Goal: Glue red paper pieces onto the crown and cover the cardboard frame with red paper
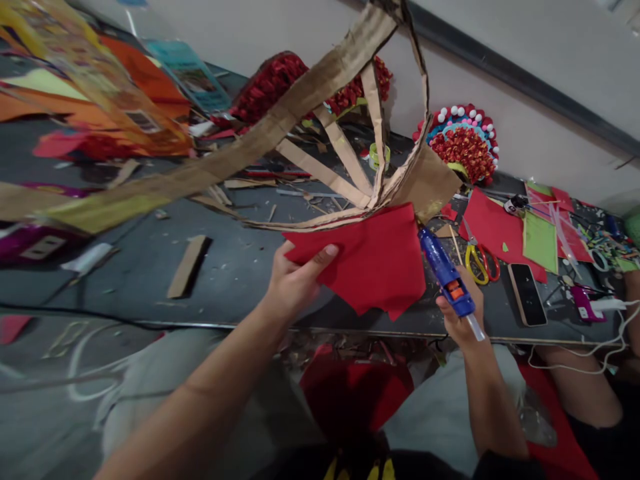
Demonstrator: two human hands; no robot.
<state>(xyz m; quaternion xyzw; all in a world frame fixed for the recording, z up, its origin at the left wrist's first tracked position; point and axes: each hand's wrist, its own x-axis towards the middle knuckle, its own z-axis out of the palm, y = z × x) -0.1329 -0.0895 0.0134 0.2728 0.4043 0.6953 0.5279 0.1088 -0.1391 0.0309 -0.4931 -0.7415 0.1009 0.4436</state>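
Note:
My left hand (297,280) pinches the left edge of a red sheet (375,260), thumb on top and fingers underneath. The sheet lies against the lower side of a cardboard frame (300,103), a curved band with several strips fanning out from one spot. In my right hand (463,310) is a blue hot glue gun (447,272) with an orange trigger and a clear glue stick poking out of its back end. Its nozzle is close to the sheet's upper right edge, beside a brown cardboard flap (425,183); whether it touches cannot be made out.
On the dark table (240,280) lie a cardboard strip (187,267), scissors (480,260), a phone (527,295) and red sheets (503,227). Red decorated pieces (465,143) lean at the wall. Another person's leg (580,383) shows at right. A cable (100,315) runs along the front edge.

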